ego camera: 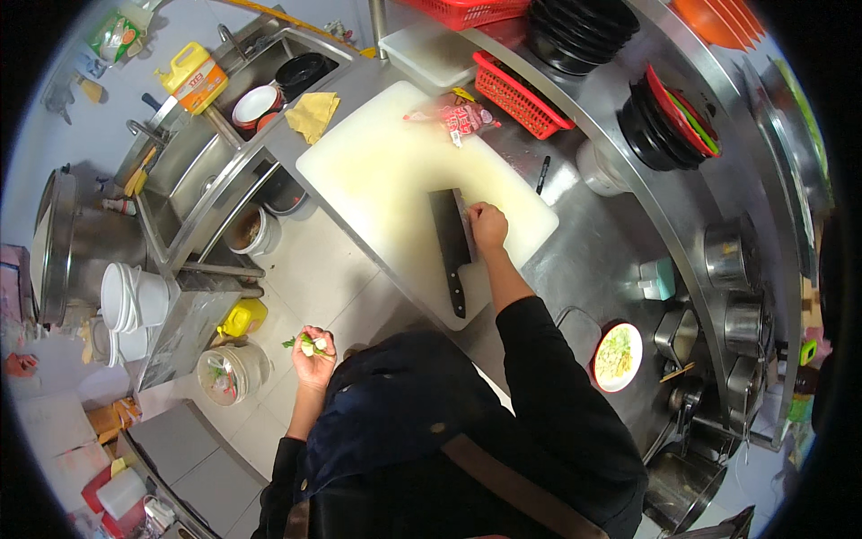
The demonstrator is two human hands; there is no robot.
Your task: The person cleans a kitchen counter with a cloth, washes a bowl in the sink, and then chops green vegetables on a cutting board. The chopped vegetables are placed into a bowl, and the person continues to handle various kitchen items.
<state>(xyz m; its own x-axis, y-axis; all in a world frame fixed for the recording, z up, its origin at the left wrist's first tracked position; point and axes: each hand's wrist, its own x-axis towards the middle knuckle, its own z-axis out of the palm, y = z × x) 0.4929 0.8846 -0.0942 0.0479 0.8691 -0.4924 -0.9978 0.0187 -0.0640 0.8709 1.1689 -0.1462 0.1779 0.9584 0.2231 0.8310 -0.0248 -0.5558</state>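
Note:
My left hand [314,367] is raised off to the left over the floor, its fingers closed around green and white vegetable pieces [315,345]. On the long white cutting board [377,182], a cleaver [450,236] lies flat with its dark handle towards me. Just right of the blade is my right hand [489,226], fingers curled down at the board. Whether anything is pinched under those fingers is hidden. A red-and-clear plastic food package [461,120] lies at the board's far end.
Below my left hand stands a waste bucket [232,377] with scraps. A bowl of chopped vegetables [618,357] sits right on the steel counter [572,252]. A black marker [543,175] and red basket [522,98] flank the board. Left are a yellow cloth [313,116] and sinks [195,175].

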